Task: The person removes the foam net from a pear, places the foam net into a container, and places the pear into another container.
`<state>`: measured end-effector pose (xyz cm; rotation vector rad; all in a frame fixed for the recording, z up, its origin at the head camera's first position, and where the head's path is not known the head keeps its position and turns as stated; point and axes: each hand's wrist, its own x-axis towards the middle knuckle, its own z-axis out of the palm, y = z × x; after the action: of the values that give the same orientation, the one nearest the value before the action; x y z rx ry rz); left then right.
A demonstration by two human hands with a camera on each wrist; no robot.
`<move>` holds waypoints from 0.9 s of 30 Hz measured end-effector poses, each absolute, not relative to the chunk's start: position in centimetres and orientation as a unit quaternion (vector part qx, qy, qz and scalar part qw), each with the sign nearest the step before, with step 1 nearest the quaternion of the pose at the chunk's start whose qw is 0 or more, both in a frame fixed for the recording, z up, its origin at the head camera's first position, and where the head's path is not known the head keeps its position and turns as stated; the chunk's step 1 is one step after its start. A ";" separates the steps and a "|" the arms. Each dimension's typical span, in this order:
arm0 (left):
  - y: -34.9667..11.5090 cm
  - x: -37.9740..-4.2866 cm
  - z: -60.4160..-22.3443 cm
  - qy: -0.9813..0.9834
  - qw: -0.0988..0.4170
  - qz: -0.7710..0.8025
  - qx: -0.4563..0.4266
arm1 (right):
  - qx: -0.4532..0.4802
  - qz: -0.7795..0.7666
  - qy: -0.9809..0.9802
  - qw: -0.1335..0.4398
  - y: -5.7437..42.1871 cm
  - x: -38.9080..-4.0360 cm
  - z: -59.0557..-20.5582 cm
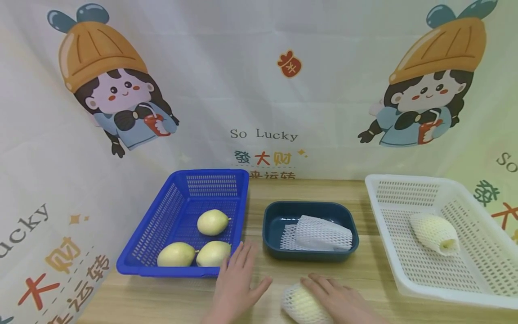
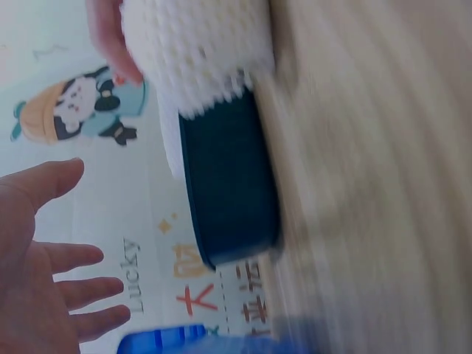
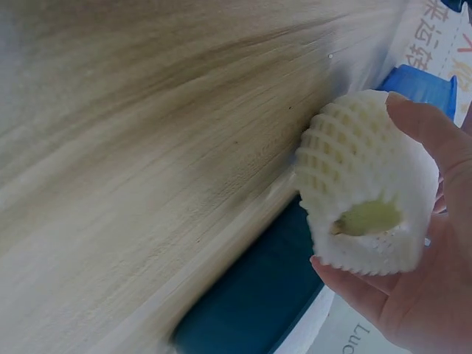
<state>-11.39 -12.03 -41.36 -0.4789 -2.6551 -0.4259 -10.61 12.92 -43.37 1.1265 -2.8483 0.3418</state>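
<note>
In the head view my right hand grips a pear in a white foam net sleeve low over the table's front. The right wrist view shows the thumb on one side of the wrapped pear and fingers round the other; yellow-green skin and the stem show through the sleeve's end. My left hand holds nothing, its fingers extended and thumb spread, by the front right corner of the blue basket. Three bare yellow pears lie in that basket.
A dark teal tray with white foam net sleeves stands at the middle. On the right, a white basket holds another pear in a net sleeve. Behind hangs a printed cloth.
</note>
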 end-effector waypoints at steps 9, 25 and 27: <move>-9.9 -10.2 -42.2 -0.921 0.214 -0.221 -0.240 | 0.357 0.126 -0.922 0.086 13.9 -10.2 -44.1; -7.7 -9.6 -43.7 -0.931 -0.069 -0.284 -0.220 | 0.392 0.178 -0.902 0.019 14.3 -9.7 -44.4; -7.7 -9.7 -43.9 -0.927 -0.087 -0.291 -0.220 | 0.398 0.186 -0.898 0.008 14.3 -9.7 -44.5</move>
<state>-9.68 -7.69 -43.87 -0.7313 -3.0866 -0.9686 -9.68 14.30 -44.51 1.2448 -2.8068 0.5818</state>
